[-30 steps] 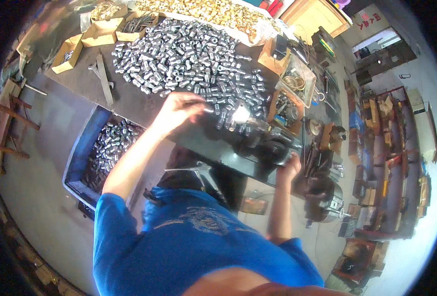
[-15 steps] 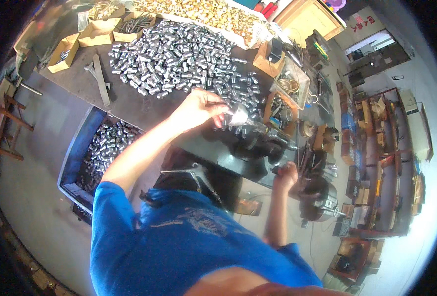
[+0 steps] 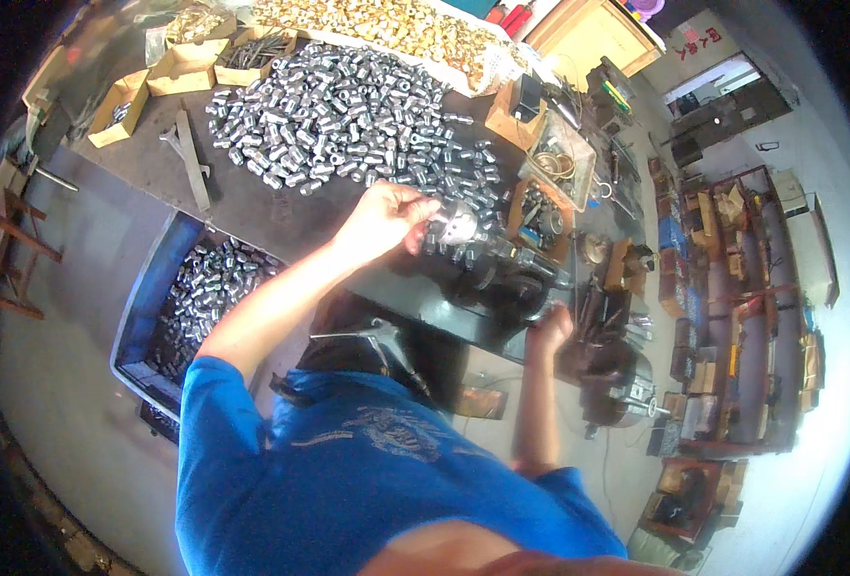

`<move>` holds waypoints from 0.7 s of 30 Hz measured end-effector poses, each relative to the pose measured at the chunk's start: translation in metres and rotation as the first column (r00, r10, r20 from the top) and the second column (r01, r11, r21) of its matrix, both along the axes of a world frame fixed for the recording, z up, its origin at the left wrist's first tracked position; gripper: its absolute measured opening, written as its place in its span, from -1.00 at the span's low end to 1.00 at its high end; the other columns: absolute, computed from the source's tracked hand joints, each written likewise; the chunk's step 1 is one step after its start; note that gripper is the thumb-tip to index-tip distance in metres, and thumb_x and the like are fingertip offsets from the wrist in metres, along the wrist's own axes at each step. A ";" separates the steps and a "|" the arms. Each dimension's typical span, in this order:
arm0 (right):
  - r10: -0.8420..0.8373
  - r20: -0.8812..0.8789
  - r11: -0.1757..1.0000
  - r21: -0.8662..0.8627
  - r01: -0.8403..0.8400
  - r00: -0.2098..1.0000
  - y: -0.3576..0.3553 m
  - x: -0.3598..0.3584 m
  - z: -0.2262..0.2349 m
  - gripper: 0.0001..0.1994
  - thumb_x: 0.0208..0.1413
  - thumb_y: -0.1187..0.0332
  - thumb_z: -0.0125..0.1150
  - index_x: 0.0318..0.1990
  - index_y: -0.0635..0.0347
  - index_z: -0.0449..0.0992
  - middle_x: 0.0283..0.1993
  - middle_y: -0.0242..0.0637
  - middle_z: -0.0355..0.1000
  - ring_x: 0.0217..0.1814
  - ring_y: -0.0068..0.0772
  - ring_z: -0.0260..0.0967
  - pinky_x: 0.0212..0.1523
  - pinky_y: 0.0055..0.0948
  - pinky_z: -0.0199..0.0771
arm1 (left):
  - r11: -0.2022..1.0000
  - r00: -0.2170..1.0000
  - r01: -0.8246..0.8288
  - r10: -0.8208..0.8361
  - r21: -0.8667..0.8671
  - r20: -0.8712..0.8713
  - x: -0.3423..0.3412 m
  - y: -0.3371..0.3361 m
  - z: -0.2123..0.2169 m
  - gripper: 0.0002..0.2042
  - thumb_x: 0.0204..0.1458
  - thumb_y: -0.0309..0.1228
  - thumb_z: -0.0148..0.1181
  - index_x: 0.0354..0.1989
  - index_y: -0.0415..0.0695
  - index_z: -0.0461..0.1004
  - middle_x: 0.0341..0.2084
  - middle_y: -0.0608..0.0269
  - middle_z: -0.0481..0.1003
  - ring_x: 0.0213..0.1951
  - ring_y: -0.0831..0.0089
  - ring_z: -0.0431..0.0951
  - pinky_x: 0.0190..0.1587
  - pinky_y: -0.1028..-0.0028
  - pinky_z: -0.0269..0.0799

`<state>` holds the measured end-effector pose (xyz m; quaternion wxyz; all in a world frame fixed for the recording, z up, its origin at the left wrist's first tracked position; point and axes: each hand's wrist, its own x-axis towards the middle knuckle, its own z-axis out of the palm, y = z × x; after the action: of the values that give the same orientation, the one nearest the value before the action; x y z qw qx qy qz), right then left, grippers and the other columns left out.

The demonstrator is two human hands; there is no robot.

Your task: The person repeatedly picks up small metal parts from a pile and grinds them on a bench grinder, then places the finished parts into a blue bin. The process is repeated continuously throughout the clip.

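A small bench machine [image 3: 502,283] with a round, shiny metal chuck [image 3: 458,223] stands at the table's near edge. My left hand [image 3: 386,221] pinches at the chuck's left face, thumb and fingers together. Whatever sits between those fingertips is too small and hidden to make out. On the machine's right side my right hand [image 3: 550,331] is closed around a lever handle, mostly covered by the fist. Just beyond my left hand lies a wide heap of short silvery metal fittings [image 3: 338,115], some reaching close to the chuck.
Left of my forearm, a blue crate [image 3: 137,322] holds more fittings. An open-ended wrench [image 3: 170,141] and a flat metal bar [image 3: 192,158] lie on the table. Brass-coloured parts [image 3: 386,34] fill the back. Boxes, including a clear bin [image 3: 564,158], stand right; shelves [image 3: 742,317] line the wall.
My right hand has shifted slightly up and toward the machine along with the lever. The chuck, smeared before, now shows holes in its face. My left hand stays at the chuck.
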<state>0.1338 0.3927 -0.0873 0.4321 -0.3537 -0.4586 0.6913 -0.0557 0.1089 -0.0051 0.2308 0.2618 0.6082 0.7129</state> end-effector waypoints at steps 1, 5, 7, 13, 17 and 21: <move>0.029 -0.018 1.000 -0.003 -0.029 0.999 0.002 0.007 0.000 -0.90 -0.03 0.40 0.01 -0.50 0.20 0.39 -0.63 -0.50 0.16 -0.66 -0.70 0.01 -0.69 -0.67 -0.06 | 0.999 1.000 0.026 -0.026 0.021 -0.002 -0.002 0.001 -0.001 -0.80 0.09 -0.44 0.03 -0.46 -0.34 0.46 -0.67 0.27 0.41 -0.66 0.60 0.39 -0.56 0.59 0.36; 0.113 -0.041 0.993 0.030 -0.111 0.993 -0.005 0.030 0.016 -0.84 0.02 0.34 0.03 -0.51 0.21 0.35 -0.66 -0.53 0.08 -0.68 -0.69 -0.07 -0.71 -0.64 -0.12 | 0.985 0.995 0.097 -0.091 0.140 -0.050 -0.003 0.000 0.001 -0.90 0.03 -0.61 0.04 -0.32 -0.39 0.45 -0.51 0.22 0.45 -0.49 0.55 0.47 -0.37 0.56 0.43; 0.162 -0.094 0.985 0.069 -0.156 0.982 -0.007 0.038 0.033 -0.85 0.03 0.34 0.00 -0.48 0.21 0.33 -0.66 -0.55 0.02 -0.68 -0.70 -0.11 -0.72 -0.64 -0.14 | 0.987 0.996 0.089 -0.084 0.136 -0.040 -0.003 -0.002 -0.002 -0.87 0.00 -0.66 0.04 -0.28 -0.40 0.44 -0.48 0.21 0.46 -0.47 0.53 0.48 -0.33 0.55 0.43; 0.097 -0.173 0.991 0.110 -0.079 0.980 -0.003 -0.015 0.107 -0.83 0.07 0.38 -0.19 -0.50 0.18 0.27 -0.70 -0.53 -0.03 -0.71 -0.70 -0.18 -0.73 -0.65 -0.20 | 0.988 0.992 0.061 -0.044 0.139 -0.117 -0.003 -0.002 -0.011 -0.80 -0.05 -0.71 0.06 -0.21 -0.41 0.44 -0.41 0.15 0.50 -0.44 0.53 0.50 -0.31 0.56 0.44; 0.094 -0.138 0.965 0.257 -0.056 0.986 0.038 -0.057 0.080 -0.83 0.05 0.39 -0.17 -0.49 0.23 0.32 -0.71 -0.51 0.00 -0.71 -0.69 -0.10 -0.75 -0.64 -0.15 | 0.986 0.990 0.051 -0.029 0.161 -0.135 -0.002 0.002 -0.011 -0.81 -0.06 -0.71 0.08 -0.23 -0.39 0.46 -0.43 0.16 0.51 -0.44 0.53 0.51 -0.33 0.56 0.45; 0.045 0.044 0.827 0.558 -0.062 0.998 0.058 -0.065 0.027 -0.81 0.01 0.39 -0.06 -0.51 0.31 0.41 -0.66 -0.42 0.19 -0.66 -0.62 0.09 -0.68 -0.61 0.06 | 0.988 0.967 0.007 0.034 0.157 -0.254 -0.002 0.005 -0.012 -0.82 -0.07 -0.72 0.07 -0.26 -0.35 0.49 -0.45 0.15 0.52 -0.44 0.53 0.51 -0.36 0.57 0.46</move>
<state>0.0688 0.4503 -0.0605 0.4905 -0.2089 -0.6565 0.5336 -0.0577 0.1142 -0.0171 0.1243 0.3648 0.5767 0.7204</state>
